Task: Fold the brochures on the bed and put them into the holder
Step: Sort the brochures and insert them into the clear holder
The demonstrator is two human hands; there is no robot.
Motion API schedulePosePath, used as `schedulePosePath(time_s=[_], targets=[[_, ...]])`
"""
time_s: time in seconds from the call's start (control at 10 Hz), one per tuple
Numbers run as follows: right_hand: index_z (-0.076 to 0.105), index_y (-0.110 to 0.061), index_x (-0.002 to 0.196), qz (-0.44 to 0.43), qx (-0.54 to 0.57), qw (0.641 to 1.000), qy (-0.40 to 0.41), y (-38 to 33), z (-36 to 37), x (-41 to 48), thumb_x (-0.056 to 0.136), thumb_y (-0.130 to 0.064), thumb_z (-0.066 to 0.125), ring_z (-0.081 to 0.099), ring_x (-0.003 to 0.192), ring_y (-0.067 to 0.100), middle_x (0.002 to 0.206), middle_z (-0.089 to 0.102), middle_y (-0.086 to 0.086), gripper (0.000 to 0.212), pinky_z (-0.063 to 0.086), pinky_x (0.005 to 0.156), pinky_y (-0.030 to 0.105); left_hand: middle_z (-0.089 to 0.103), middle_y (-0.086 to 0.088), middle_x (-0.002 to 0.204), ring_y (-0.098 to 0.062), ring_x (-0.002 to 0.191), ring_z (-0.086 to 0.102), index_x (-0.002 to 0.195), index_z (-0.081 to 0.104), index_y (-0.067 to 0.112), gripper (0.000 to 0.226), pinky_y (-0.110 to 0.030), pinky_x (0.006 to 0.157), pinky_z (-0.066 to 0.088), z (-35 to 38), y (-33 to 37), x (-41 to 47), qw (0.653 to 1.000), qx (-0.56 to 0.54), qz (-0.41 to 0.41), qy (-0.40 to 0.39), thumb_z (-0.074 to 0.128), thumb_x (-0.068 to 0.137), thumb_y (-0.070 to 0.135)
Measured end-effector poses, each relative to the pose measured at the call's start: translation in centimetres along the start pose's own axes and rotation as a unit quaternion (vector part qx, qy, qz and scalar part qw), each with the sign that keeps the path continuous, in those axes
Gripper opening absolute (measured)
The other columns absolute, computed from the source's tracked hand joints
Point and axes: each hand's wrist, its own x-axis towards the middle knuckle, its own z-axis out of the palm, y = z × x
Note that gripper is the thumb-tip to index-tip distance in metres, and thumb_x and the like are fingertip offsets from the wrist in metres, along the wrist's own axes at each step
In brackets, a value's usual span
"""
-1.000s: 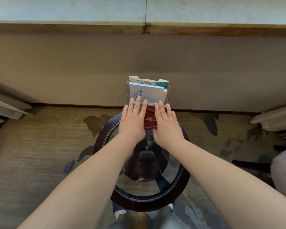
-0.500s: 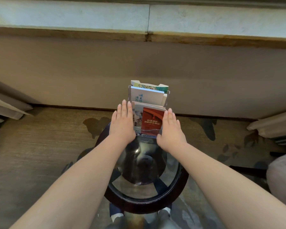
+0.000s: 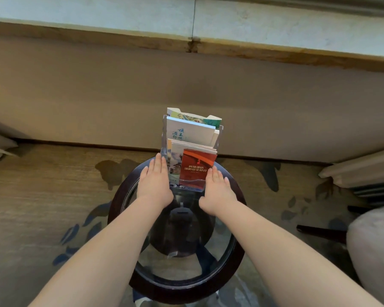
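The clear holder [image 3: 164,138] stands at the far edge of the round glass worktop [image 3: 120,196], with a red brochure [image 3: 197,169] in its front tier, a white brochure [image 3: 189,134] behind and a green brochure [image 3: 195,117] at the back. The left hand [image 3: 154,182] and right hand [image 3: 217,191] lie flat, fingers straight, one against each side of the front tier, gripping nothing.

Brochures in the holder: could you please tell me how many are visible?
4: a green brochure at the back, a white brochure in the middle, and in front a red brochure overlapping a picture brochure. Others may hide behind them.
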Motion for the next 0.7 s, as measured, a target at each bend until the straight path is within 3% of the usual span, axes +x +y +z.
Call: schedulePosePath(time_s=[0.3, 0.6, 0.7], targets=[[-0.011, -0.013, 0.164, 0.012, -0.032, 0.999, 0.016, 0.4, -0.3, 1.3, 0.096, -0.025, 0.065, -0.012, 0.160, 0.025, 0.172, -0.016, 0.009, 0.104, 0.004, 0.131, 0.046, 0.000, -0.005, 0.173, -0.023, 0.159, 0.001, 0.164, 0.000, 0.018, 0.097, -0.042, 0.129, 0.012, -0.1, -0.7, 0.8, 0.999, 0.015, 0.022, 0.040, 0.064, 0.094, 0.036], [-0.008, -0.013, 0.165, 0.014, -0.033, 0.999, 0.024, 0.4, -0.7, 1.2, 0.094, -0.025, 0.067, -0.009, 0.160, 0.025, 0.173, -0.011, 0.008, 0.104, 0.002, 0.130, 0.045, -0.004, -0.005, 0.173, -0.027, 0.159, -0.003, 0.164, -0.003, 0.018, 0.102, -0.042, 0.128, 0.004, -1.5, 0.3, 0.3, 0.999, 0.041, -0.002, 0.010, 0.067, 0.093, 0.036], [-0.009, -0.011, 0.165, 0.007, -0.031, 0.999, 0.043, 0.0, -1.8, 0.8, 0.093, -0.029, 0.066, -0.007, 0.160, 0.025, 0.173, -0.009, 0.009, 0.105, -0.001, 0.130, 0.043, 0.004, -0.008, 0.172, -0.029, 0.159, -0.001, 0.164, 0.000, 0.014, 0.100, -0.045, 0.129, 0.004, -3.7, 0.9, 0.3, 0.999, 0.052, 0.000, -0.011, 0.066, 0.093, 0.040]])
